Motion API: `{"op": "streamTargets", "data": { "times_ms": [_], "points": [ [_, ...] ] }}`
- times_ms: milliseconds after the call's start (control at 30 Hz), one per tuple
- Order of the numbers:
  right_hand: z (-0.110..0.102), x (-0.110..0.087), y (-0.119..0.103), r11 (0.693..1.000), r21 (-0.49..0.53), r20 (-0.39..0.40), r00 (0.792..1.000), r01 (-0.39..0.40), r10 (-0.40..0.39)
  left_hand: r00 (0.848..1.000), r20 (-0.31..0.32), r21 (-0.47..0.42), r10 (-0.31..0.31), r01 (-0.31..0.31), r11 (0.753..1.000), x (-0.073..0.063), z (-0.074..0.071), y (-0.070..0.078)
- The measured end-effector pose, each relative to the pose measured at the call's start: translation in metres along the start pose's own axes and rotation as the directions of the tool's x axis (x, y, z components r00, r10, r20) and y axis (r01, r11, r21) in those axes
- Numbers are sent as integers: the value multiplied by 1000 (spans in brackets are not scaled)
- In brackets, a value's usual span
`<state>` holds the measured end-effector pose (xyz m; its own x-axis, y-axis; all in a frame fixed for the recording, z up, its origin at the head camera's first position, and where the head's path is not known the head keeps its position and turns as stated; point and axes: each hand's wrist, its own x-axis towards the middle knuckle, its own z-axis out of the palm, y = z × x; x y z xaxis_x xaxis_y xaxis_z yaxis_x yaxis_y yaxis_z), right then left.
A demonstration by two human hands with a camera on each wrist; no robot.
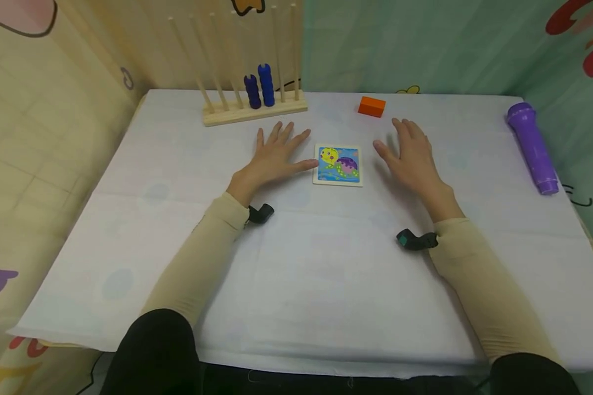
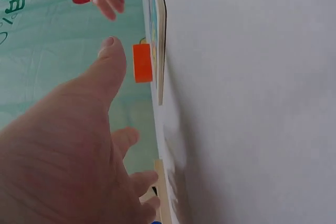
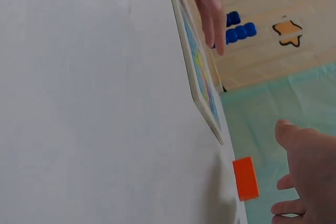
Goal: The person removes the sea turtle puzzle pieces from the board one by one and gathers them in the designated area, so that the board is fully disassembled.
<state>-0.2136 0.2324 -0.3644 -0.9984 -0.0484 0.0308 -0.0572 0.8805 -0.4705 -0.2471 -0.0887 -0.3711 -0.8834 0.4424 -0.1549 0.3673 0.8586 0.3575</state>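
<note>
Between the two hands lies a small square picture puzzle (image 1: pixel 338 165) with a yellow and purple turtle on blue. My left hand (image 1: pixel 275 155) is spread just left of it, its thumb tip right at the puzzle's left edge in the head view. To the right, my right hand (image 1: pixel 409 159) hovers with fingers extended and thumb apart, holding nothing. An orange block (image 1: pixel 371 106) lies beyond the puzzle, near the right fingertips. In the left wrist view the left hand (image 2: pixel 79 124) is above the cloth, and the puzzle's edge (image 2: pixel 160 51) shows its thickness.
A wooden peg rack (image 1: pixel 255 112) with two stacks of blue beads (image 1: pixel 266 85) stands at the back left. At the right edge lies a purple cylinder like a flashlight (image 1: pixel 532 148). White cloth (image 1: pixel 316 285) covers the table; patterned curtains (image 1: pixel 405 44) hang behind.
</note>
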Motion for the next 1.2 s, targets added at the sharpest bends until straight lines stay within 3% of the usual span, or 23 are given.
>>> {"op": "streamTargets", "data": {
  "times_ms": [267, 467, 633, 1200],
  "points": [
    [19, 15, -43, 997, 74, 10, 999, 32, -33, 999, 16, -64, 50, -49, 997, 1, 12, 4],
    [40, 22, -64, 987, 152, -62, 997, 59, -50, 994, -11, -24, 112, -113, 993, 5, 21, 5],
    [56, 26, -75, 978, 192, -120, 991, 85, -63, 994, -25, -11, 111, -111, 994, 6, 23, 7],
    [79, 26, -87, 992, 83, -224, 972, 94, -73, 992, -67, -12, 110, -111, 994, 4, 26, 7]
  ]
}}
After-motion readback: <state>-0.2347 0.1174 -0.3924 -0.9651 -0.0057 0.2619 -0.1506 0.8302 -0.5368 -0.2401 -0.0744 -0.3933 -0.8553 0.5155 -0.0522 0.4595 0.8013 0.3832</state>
